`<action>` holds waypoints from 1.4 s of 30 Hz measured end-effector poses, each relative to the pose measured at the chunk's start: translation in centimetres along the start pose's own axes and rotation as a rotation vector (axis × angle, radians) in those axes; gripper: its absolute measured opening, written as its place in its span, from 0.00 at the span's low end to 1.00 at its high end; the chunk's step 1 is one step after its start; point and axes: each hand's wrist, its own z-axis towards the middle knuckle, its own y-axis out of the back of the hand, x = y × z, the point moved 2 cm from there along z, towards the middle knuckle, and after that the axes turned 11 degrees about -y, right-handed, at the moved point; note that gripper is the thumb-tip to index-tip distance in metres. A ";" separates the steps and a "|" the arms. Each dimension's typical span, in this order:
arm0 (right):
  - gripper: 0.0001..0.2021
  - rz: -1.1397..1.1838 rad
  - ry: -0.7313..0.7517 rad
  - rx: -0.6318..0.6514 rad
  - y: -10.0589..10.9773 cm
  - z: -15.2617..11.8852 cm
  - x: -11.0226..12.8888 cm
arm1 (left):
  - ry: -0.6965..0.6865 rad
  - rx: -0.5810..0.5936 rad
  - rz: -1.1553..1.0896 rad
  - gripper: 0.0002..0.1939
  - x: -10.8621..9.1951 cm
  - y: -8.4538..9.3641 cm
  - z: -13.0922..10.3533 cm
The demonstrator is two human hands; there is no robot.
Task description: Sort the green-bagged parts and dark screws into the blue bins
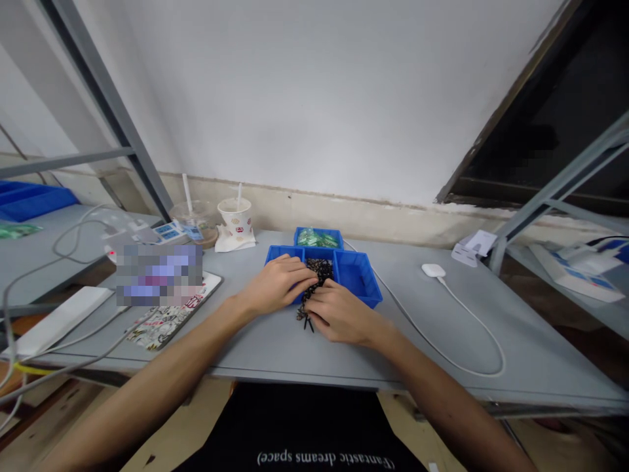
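A blue divided tray (pixel 358 278) sits on the table in front of me. Its middle compartment holds many small dark pieces (pixel 320 267), some of them brassy, perhaps screws. More pieces, a few thin and black, lie in a small heap (pixel 305 317) at the tray's front edge. My left hand (pixel 281 283) reaches over the left compartment, fingers bent together with tips at the dark pieces. Close beside it, my right hand (pixel 339 311) has its fingers curled and closed at the heap. What either hand's fingertips hold is too small or hidden to make out.
Behind the tray stands a blue bin (pixel 318 238) of green-tinted packets. To the left are a paper cup (pixel 236 219), a plastic cup (pixel 196 219), a patterned flat case (pixel 171 318) and a power strip (pixel 147 239). A white cable (pixel 472 314) with a charger (pixel 433 270) loops at the right.
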 end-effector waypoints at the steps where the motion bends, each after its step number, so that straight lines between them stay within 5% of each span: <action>1: 0.07 0.003 -0.007 -0.016 0.1 0.0 0.0 | 0.000 -0.001 -0.001 0.16 0.0 0.0 0.0; 14: 0.08 0.235 -0.254 -0.597 1.4 -0.4 -1.1 | -0.060 -0.118 -0.024 0.11 -0.6 0.5 0.3; 28: 0.08 0.200 -0.304 -0.583 1.1 -0.1 -1.2 | -0.099 -0.281 -0.109 0.07 -0.2 0.3 0.2; 42: 0.05 0.184 -0.311 -0.557 1.1 0.1 -1.4 | -0.038 -0.248 -0.124 0.09 -0.2 0.0 0.0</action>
